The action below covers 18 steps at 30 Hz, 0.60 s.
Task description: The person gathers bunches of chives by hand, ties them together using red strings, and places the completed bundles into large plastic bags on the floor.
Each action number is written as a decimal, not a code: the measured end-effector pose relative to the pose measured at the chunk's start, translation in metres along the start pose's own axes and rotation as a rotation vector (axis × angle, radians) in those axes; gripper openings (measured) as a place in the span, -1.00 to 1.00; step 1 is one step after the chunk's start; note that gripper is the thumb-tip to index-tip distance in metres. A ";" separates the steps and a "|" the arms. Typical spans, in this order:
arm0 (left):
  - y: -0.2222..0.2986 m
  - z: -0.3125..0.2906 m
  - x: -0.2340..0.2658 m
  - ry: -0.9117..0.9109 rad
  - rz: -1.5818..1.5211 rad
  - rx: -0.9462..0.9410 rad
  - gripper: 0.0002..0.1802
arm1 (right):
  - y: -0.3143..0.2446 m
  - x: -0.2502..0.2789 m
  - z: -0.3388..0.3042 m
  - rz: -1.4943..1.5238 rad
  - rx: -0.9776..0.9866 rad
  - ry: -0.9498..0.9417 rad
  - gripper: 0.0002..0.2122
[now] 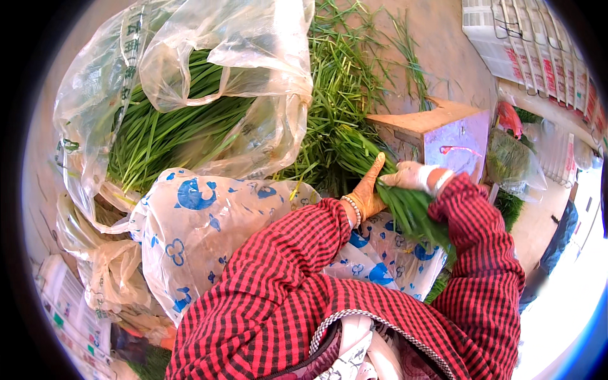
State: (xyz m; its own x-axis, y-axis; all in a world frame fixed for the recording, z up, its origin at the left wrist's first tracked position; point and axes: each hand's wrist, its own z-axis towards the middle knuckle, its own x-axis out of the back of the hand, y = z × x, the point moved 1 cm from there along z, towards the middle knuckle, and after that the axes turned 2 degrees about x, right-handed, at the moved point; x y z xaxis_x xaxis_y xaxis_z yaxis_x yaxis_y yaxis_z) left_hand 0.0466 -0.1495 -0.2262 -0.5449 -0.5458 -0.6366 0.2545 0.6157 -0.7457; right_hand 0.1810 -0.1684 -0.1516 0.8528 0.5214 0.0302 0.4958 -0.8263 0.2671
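My right hand (408, 176), in a pale glove with a white wrap at the wrist, is closed on a bunch of garlic chives (405, 212). The leaves hang down toward my right sleeve. Against the same bunch, on its left side, is my left hand (367, 193), orange-stained and with a beaded bracelet. Its thumb points up and its fingers curl in by the leaves, partly hidden. Beyond the hands lies a loose heap of chives (339, 82). Across my lap spreads a pale plastic apron (209, 221) with blue whale prints.
At the left a large clear plastic bag (278, 126) holds many long chives (183, 133). A wooden stand (453, 142) with a pale side is just beyond my right hand. White boxes (525, 50) with looped straps stand at the upper right, and bagged greens (510, 155) lie below them.
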 end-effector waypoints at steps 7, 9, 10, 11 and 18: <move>-0.013 -0.014 -0.025 0.187 0.344 -0.005 -0.81 | 0.011 -0.096 -0.063 -0.025 0.379 0.860 -0.28; -0.003 -0.026 -0.035 0.218 0.516 -0.050 -0.83 | 0.024 -0.100 -0.069 0.410 0.622 0.859 -0.44; 0.008 -0.026 -0.027 0.156 0.622 -0.124 -0.81 | 0.028 -0.096 -0.067 0.770 0.743 0.722 -0.50; 0.012 -0.036 -0.035 0.144 0.676 -0.025 -0.75 | 0.034 -0.096 -0.066 1.141 0.854 0.541 -0.55; -0.018 -0.124 -0.070 0.280 1.155 -0.338 -0.63 | -0.007 -0.105 -0.004 1.442 1.591 -0.020 -0.41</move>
State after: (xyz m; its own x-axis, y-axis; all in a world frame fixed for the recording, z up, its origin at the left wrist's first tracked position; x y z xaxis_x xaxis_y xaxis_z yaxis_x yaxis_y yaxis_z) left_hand -0.0189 -0.0515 -0.1440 -0.3004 0.5302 -0.7929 0.5034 0.7942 0.3404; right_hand 0.0870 -0.2163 -0.1527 0.6601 -0.4636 -0.5910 -0.6589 0.0204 -0.7519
